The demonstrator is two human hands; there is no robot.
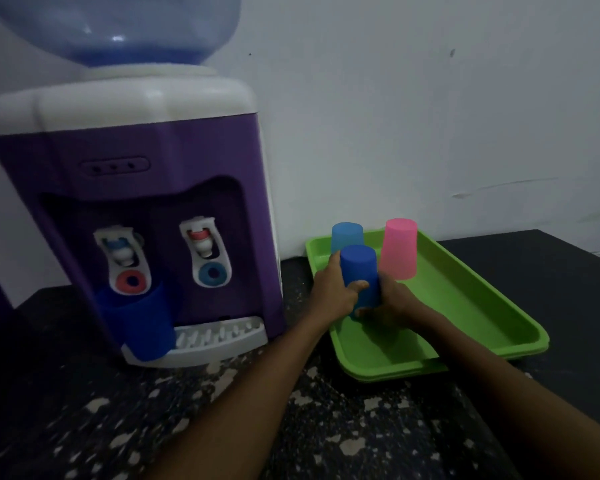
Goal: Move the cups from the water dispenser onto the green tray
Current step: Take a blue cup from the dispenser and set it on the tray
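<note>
A dark blue cup (358, 265) stands upside down at the left side of the green tray (465, 306). My left hand (336, 292) and my right hand (392, 299) both grip its lower part. Behind it on the tray a light blue cup (347, 235) and a pink cup (399, 247) stand upside down. Another dark blue cup (142, 323) sits upright on the left of the drip tray (219, 336) of the purple water dispenser (153, 188), under the left tap.
The dispenser carries a large blue water bottle (125, 26) and stands on a dark speckled counter (222, 410) against a white wall. The green tray lies to the dispenser's right, near the counter's back edge.
</note>
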